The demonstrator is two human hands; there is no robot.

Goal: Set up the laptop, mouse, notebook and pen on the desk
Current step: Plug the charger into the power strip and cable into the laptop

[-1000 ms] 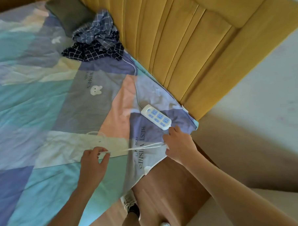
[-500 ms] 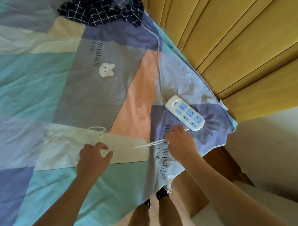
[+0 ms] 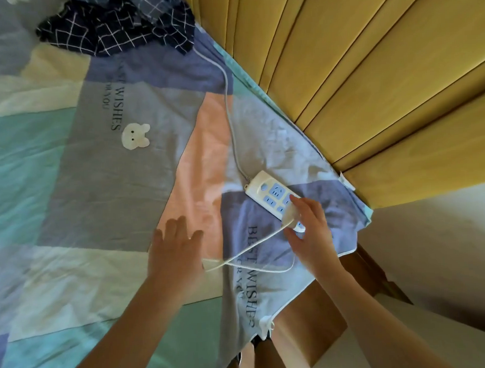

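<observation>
A white power strip (image 3: pixel 266 190) with blue sockets lies on the patchwork bedsheet (image 3: pixel 102 173) near the bed's corner. My right hand (image 3: pixel 310 231) holds a white plug (image 3: pixel 290 216) right at the strip's near sockets. The plug's thin white cable (image 3: pixel 247 254) loops across the sheet toward my left hand (image 3: pixel 174 250), which hovers flat with straight, spread fingers and holds nothing. No laptop, mouse, notebook or pen is in view.
A yellow padded headboard (image 3: pixel 356 76) rises behind the strip. Dark checked clothing (image 3: pixel 118 28) is heaped at the top of the bed. The strip's grey cord (image 3: pixel 228 101) runs up toward it. Wooden floor (image 3: pixel 316 314) and my feet show below the bed corner.
My right hand moved from the sheet up to the power strip, bringing the plug to its sockets. My left hand let go of the cable and opened flat, sliding right.
</observation>
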